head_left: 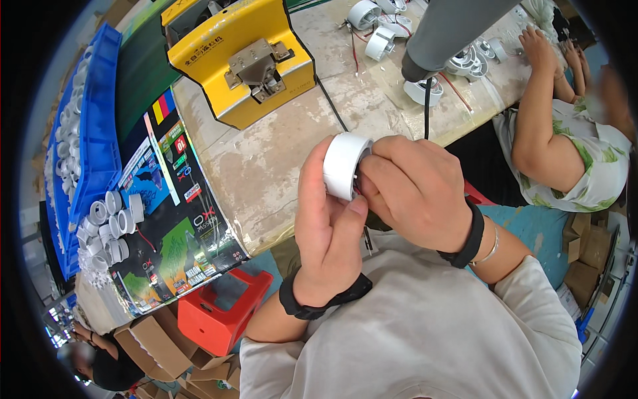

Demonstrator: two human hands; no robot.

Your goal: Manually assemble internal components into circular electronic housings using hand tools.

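Observation:
Over the table's near edge, a white ring-shaped plastic housing is held on its side by my left hand, with the fingers behind it and the thumb at its lower rim. My right hand has its fingers bent and pinched together at the housing's open right side. What those fingertips grip is hidden inside and behind the knuckles. Thin dark wires hang below the housing, between my hands.
A yellow machine stands at the table's far side. At left are a blue bin of white rings and a loose pile of rings. Wired white housings lie beyond a grey tube. Another person's arm rests at right; a red stool stands below.

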